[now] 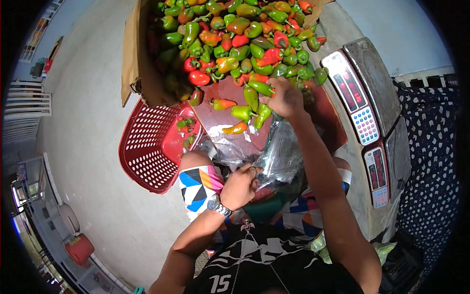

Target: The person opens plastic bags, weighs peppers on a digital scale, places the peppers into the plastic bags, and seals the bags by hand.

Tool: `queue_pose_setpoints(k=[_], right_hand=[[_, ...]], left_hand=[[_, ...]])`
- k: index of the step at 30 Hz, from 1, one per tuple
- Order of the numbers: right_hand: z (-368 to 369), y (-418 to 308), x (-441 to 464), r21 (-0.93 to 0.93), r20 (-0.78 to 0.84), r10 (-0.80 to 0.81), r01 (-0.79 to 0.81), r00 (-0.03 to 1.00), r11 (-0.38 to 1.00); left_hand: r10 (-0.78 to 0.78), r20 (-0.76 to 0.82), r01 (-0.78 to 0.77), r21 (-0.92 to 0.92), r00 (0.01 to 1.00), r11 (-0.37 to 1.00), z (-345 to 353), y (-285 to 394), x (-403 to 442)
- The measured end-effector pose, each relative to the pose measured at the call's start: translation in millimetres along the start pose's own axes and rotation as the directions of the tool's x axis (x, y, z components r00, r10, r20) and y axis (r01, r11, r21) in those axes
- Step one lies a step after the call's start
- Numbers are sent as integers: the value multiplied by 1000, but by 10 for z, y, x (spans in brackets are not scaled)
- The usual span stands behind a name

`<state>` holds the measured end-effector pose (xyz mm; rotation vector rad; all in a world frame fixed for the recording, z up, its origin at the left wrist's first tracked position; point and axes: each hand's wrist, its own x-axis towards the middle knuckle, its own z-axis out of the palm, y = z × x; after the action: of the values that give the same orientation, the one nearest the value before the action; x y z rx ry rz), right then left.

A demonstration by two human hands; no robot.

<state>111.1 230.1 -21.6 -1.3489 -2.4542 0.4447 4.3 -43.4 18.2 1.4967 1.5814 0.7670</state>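
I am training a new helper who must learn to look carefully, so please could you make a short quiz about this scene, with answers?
1. Which wrist wears the watch: a) left or b) right?
2. True or false: the right hand touches a green pepper.
3. Fill the gap: the left hand holds a plastic ____.

Key: 1. a; 2. true; 3. bag

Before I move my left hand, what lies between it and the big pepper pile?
In the head view, clear plastic, then several loose peppers on the dark red surface, lie between your left hand and the pile.
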Motion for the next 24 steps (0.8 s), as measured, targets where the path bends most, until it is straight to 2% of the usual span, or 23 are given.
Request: queue_pose_setpoints(k=[2, 5, 6, 8, 10, 11, 12, 16, 19, 23, 24], right_hand=[[-19, 56, 47, 59, 34, -26, 24, 999, 998], [35, 173, 69, 148, -71, -120, 129, 990, 980], [-89, 147, 129, 321, 52, -6, -11, 999, 947], [-440, 56, 227, 570, 349, 143, -331, 926, 752], [-534, 171, 203, 816, 450, 110, -459, 886, 352], [-584, 232, 185, 862, 487, 80, -493, 870, 115], [-637, 167, 157, 858, 511, 101, -514, 853, 4], [-890, 44, 43, 811, 553, -11, -541, 833, -223], [-881, 197, -19, 831, 546, 26, -537, 838, -147], [-882, 639, -147, 908, 419, 86, -415, 904, -59], [-1142, 517, -193, 901, 433, 48, -432, 900, -24]], left_hand=[[-1, 2, 1, -16, 1000, 1000, -19, 30, 5], [-7, 4, 8, -21, 1000, 1000, -16, 25, 5], [-8, -3, 8, -30, 1000, 1000, -2, 5, 2], [-8, -13, 8, -23, 1000, 1000, -7, -6, -9], [7, -10, -7, 4, 1000, 1000, -23, -2, 1], [6, -4, -6, -1, 1000, 1000, -17, 0, 4], [4, 1, -4, -5, 1000, 1000, -10, -2, -2], [27, -10, -27, 14, 1000, 1000, 24, -14, 5], [7, 9, -7, 26, 1000, 1000, 19, -12, 15], [-32, 46, 30, 35, 998, 999, 10, 26, 29], [-48, 58, 46, 34, 997, 998, -20, 86, 37]])
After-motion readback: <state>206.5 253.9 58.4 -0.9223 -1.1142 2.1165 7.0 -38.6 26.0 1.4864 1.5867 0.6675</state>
